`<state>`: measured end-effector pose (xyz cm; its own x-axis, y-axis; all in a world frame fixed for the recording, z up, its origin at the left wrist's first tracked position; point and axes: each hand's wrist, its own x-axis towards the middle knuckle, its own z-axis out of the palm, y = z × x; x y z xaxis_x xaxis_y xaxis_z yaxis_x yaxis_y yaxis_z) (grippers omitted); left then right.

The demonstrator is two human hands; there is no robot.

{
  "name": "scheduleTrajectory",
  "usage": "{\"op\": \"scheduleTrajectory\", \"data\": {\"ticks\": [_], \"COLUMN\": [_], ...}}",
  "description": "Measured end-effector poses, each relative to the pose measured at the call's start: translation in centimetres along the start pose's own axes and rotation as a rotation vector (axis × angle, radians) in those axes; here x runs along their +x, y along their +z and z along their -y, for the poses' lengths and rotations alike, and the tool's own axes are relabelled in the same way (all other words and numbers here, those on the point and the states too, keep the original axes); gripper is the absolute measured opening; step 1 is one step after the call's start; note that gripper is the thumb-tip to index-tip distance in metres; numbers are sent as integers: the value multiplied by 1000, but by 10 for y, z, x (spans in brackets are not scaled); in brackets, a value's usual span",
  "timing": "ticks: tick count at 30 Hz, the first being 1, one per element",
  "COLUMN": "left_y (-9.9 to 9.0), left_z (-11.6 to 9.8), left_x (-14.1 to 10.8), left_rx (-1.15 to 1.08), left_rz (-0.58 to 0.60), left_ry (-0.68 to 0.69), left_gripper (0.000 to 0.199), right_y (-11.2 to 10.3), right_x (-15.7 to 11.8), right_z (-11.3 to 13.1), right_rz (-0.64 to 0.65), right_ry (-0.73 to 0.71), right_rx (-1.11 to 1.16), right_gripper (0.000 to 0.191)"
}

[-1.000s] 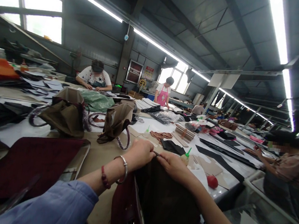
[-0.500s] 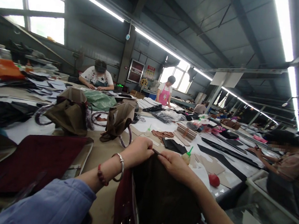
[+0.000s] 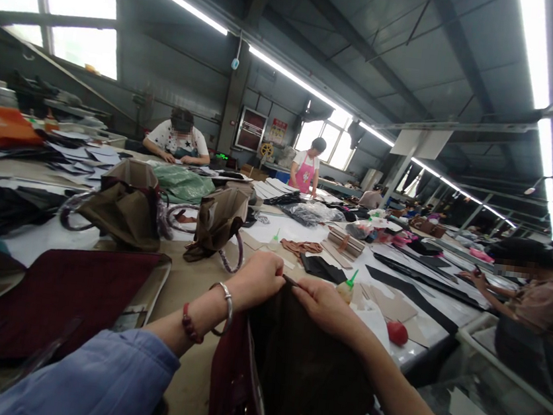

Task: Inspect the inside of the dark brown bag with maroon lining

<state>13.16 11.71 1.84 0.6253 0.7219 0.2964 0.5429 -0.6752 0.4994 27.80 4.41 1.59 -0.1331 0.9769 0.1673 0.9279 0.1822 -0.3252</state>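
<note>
In the middle, the dark olive lining point(image 3: 308, 364) hangs from both my hands, its top edge pinched between them. My left hand point(image 3: 261, 280), with a silver bangle and a red bead bracelet at the wrist, has its fingers closed on that edge. Close beside it, my right hand point(image 3: 320, 300) grips the same edge between thumb and fingers. Below, the dark red bag body point(image 3: 232, 376) with metal fittings stands against the lining. Two more bags, an olive one point(image 3: 130, 214) and a smaller one point(image 3: 218, 221), stand on the table to the left.
A dark red panel point(image 3: 80, 305) lies at the left. Green-tipped bottle point(image 3: 346, 289) and red ball-like object point(image 3: 397, 332) are right of my hands. A white bin point(image 3: 512, 368) stands at the right, beside a seated person point(image 3: 546, 298). Two people work across the table.
Both hands keep their hold on the lining's edge, almost unmoved. The view has shifted slightly, and the lining and red bag body sit a little differently.
</note>
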Motion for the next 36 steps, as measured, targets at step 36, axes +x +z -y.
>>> {"op": "scheduleTrajectory", "data": {"ticks": [36], "left_y": [-3], "left_z": [-45], "left_x": [-132], "left_rx": [-51], "left_rz": [-43], "left_ry": [28], "left_gripper": [85], "right_y": [5], "right_x": [18], "right_z": [24], "right_rz": [27], "right_ry": [170], "right_rx": [-387], "right_gripper": [35]}}
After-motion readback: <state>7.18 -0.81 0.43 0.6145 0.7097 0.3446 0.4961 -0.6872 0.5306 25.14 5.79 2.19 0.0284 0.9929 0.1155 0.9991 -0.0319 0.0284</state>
